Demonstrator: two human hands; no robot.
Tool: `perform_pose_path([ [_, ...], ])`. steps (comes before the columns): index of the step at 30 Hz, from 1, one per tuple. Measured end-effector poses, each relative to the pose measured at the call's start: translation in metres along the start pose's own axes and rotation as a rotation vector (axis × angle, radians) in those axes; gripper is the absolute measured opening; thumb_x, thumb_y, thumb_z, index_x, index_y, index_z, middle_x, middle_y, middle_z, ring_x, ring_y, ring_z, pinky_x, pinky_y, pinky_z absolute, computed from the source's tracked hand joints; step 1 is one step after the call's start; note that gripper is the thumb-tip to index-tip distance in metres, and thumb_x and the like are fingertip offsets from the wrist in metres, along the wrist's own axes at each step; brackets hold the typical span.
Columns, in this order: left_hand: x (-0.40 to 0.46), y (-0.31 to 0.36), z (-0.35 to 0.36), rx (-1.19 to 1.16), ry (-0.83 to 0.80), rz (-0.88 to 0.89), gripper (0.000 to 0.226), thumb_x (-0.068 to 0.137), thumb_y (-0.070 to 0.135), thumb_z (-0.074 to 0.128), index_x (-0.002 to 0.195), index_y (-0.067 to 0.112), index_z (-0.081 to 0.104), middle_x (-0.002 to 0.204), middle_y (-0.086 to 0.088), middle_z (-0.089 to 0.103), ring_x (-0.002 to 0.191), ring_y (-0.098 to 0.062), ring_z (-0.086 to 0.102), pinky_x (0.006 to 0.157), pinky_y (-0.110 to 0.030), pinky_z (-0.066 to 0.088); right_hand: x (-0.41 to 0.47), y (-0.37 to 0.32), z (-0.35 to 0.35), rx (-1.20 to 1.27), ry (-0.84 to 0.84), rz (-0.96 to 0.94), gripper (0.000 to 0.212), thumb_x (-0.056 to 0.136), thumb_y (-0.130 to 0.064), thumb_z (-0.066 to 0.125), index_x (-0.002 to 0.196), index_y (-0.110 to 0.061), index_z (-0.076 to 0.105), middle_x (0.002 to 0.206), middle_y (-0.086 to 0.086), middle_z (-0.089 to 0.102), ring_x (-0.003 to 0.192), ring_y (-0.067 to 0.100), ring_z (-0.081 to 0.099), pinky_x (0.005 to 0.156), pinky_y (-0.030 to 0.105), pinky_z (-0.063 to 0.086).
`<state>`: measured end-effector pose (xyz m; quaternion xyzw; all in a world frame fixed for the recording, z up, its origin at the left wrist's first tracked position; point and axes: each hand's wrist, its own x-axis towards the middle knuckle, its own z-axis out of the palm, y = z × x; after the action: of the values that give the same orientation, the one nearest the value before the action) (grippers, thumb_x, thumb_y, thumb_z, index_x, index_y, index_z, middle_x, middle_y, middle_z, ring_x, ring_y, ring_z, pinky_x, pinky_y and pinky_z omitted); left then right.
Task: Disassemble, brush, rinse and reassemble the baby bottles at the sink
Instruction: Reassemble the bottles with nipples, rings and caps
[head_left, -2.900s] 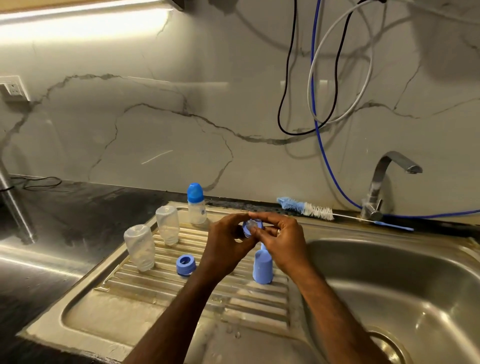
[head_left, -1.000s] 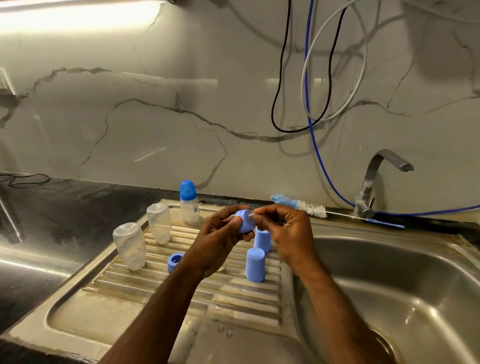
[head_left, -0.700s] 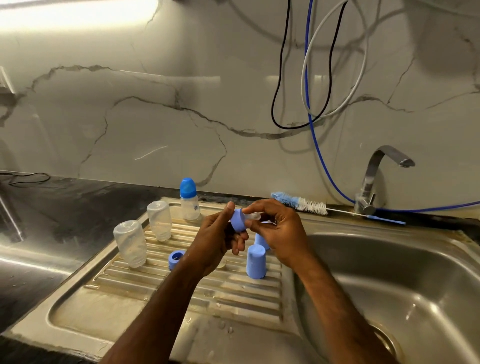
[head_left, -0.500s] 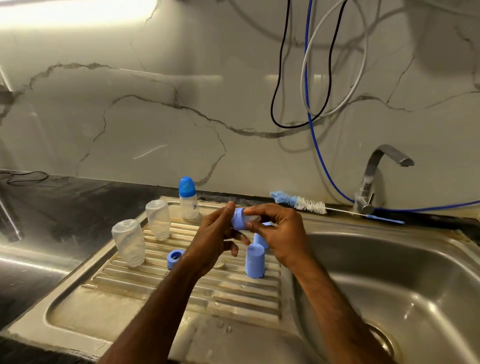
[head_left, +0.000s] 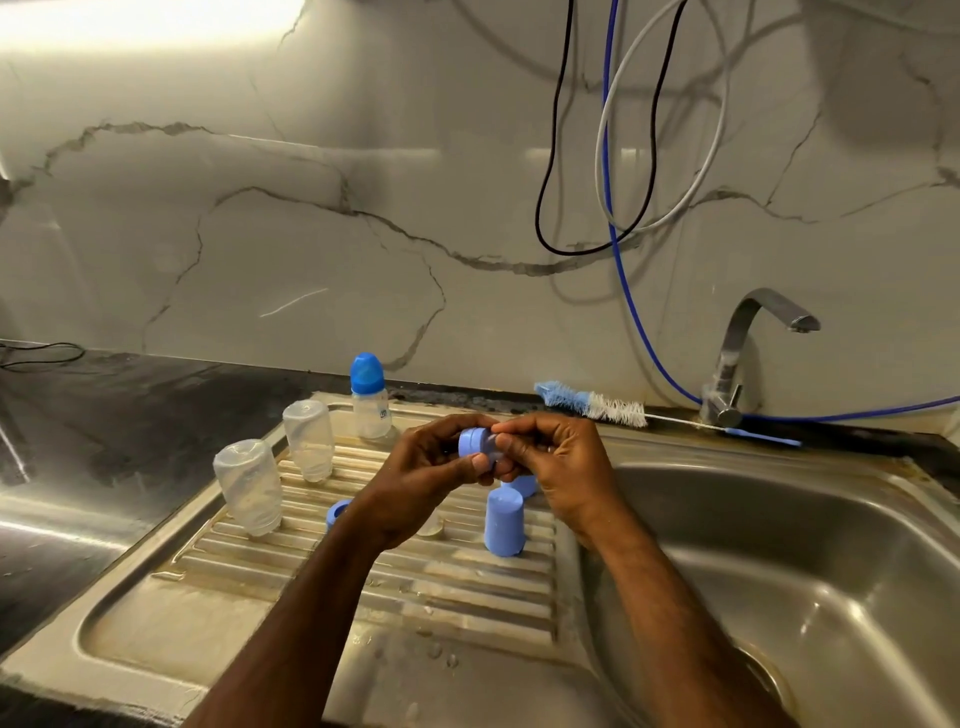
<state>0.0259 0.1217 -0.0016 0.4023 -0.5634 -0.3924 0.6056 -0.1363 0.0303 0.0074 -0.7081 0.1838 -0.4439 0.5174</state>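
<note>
Over the drainboard, at chest height: your two hands meet on one small part.
Left hand (head_left: 415, 486): curled round the blue collar ring (head_left: 471, 442), thumb across its lower edge; the ring's axis now lies roughly level, open end toward your right hand.
Right hand (head_left: 558, 470): fingertips (head_left: 506, 441) pinch the clear teat (head_left: 492, 444) sitting in the ring's mouth; how far it is seated, you cannot tell, since fingers cover most of it.
Change: a second ago you held the ring with its closed side facing you; you have since rolled it sideways and your right fingers have closed in on the teat end.
Meaning: judged as reassembly of the teat into the collar, nearly done for this set; screwing onto a bottle comes after.
Just below the hands: a blue cap (head_left: 503, 527) stands mouth-down on the ribs, a second blue cap (head_left: 523, 484) partly hidden behind it; a spare blue ring (head_left: 336, 513) shows beside your left wrist.
Farther left: two clear bottles, (head_left: 249, 493) and (head_left: 309, 440), stand inverted, still bare.
Back edge: one assembled bottle (head_left: 370, 397) stands upright, capped.
Behind the basin: bottle brush (head_left: 592, 404) lies along the ledge, near the tap (head_left: 737, 358).
Sink basin (head_left: 779, 571): to your right.
</note>
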Motion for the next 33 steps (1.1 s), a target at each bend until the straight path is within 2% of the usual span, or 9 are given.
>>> perform_pose_path([
  [2, -0.001, 0.001, 0.000, -0.049, 0.010, -0.044, 0.032, 0.094, 0.015, 0.063, 0.125, 0.008, 0.067, 0.110, -0.022, 0.068, 0.097, -0.032, 0.066, 0.086, -0.040, 0.057, 0.000, 0.000, 0.001, 0.010, -0.005, -0.002, 0.012, 0.085, -0.008, 0.076, 0.096, -0.012, 0.077, 0.075, 0.001, 0.075, 0.066, 0.020, 0.070, 0.068, 0.036, 0.059],
  [5, -0.001, 0.006, 0.005, -0.146, 0.057, -0.142, 0.044, 0.103, 0.030, 0.049, 0.122, -0.009, 0.059, 0.095, -0.022, 0.066, 0.075, -0.026, 0.066, 0.067, -0.030, 0.058, -0.001, -0.004, 0.002, -0.077, -0.051, -0.064, 0.023, 0.082, -0.013, 0.081, 0.104, -0.017, 0.077, 0.089, -0.002, 0.076, 0.076, 0.016, 0.071, 0.069, 0.032, 0.059],
  [9, -0.002, 0.013, 0.006, -0.194, 0.073, -0.261, 0.046, 0.096, 0.042, 0.044, 0.109, 0.001, 0.061, 0.080, -0.020, 0.066, 0.062, -0.024, 0.064, 0.055, -0.028, 0.056, -0.003, -0.006, 0.007, -0.170, -0.095, -0.146, 0.040, 0.079, -0.011, 0.084, 0.114, -0.025, 0.073, 0.111, -0.010, 0.070, 0.100, 0.014, 0.068, 0.083, 0.029, 0.059],
  [14, -0.001, 0.009, 0.004, -0.135, 0.089, -0.244, 0.051, 0.097, 0.047, 0.043, 0.111, 0.003, 0.064, 0.092, -0.024, 0.067, 0.070, -0.027, 0.066, 0.056, -0.028, 0.055, -0.001, -0.004, 0.003, -0.163, -0.063, -0.150, 0.020, 0.082, -0.010, 0.080, 0.100, -0.019, 0.079, 0.099, -0.003, 0.075, 0.096, 0.016, 0.070, 0.082, 0.035, 0.060],
  [17, 0.000, 0.004, 0.004, -0.090, 0.097, -0.152, 0.042, 0.093, 0.031, 0.064, 0.129, 0.011, 0.061, 0.112, -0.020, 0.069, 0.091, -0.030, 0.070, 0.063, -0.031, 0.056, 0.000, -0.003, 0.000, -0.212, 0.000, -0.160, 0.017, 0.083, -0.013, 0.080, 0.100, -0.017, 0.079, 0.093, -0.006, 0.076, 0.090, 0.010, 0.072, 0.081, 0.026, 0.058],
  [19, 0.000, 0.002, 0.004, -0.055, 0.097, -0.079, 0.045, 0.088, 0.025, 0.078, 0.127, 0.008, 0.063, 0.110, -0.018, 0.070, 0.094, -0.029, 0.069, 0.067, -0.031, 0.056, -0.001, -0.004, 0.001, -0.204, 0.001, -0.146, 0.017, 0.084, -0.012, 0.079, 0.100, -0.016, 0.079, 0.091, -0.006, 0.077, 0.085, 0.009, 0.073, 0.076, 0.021, 0.057],
  [24, 0.000, -0.001, 0.002, -0.162, 0.054, -0.058, 0.059, 0.081, 0.033, 0.082, 0.126, 0.000, 0.063, 0.108, -0.021, 0.068, 0.094, -0.028, 0.065, 0.081, -0.032, 0.057, 0.000, -0.003, 0.002, -0.129, -0.012, -0.108, 0.014, 0.084, -0.011, 0.078, 0.094, -0.021, 0.078, 0.088, -0.001, 0.077, 0.083, 0.017, 0.074, 0.077, 0.035, 0.062],
  [28, 0.000, -0.002, 0.002, -0.225, 0.040, -0.074, 0.060, 0.073, 0.039, 0.088, 0.121, 0.007, 0.070, 0.112, -0.021, 0.068, 0.100, -0.027, 0.068, 0.087, -0.034, 0.058, -0.001, -0.002, 0.002, -0.020, -0.009, -0.069, 0.013, 0.085, -0.009, 0.076, 0.093, -0.019, 0.077, 0.088, 0.003, 0.077, 0.082, 0.021, 0.074, 0.076, 0.036, 0.061],
  [33, 0.000, 0.004, -0.001, -0.271, 0.100, -0.147, 0.053, 0.090, 0.044, 0.068, 0.118, -0.001, 0.064, 0.095, -0.020, 0.067, 0.075, -0.022, 0.064, 0.066, -0.028, 0.057, -0.002, -0.004, 0.004, 0.007, -0.057, -0.071, 0.020, 0.081, -0.012, 0.081, 0.100, -0.015, 0.077, 0.092, 0.002, 0.077, 0.085, 0.022, 0.074, 0.079, 0.036, 0.061],
])
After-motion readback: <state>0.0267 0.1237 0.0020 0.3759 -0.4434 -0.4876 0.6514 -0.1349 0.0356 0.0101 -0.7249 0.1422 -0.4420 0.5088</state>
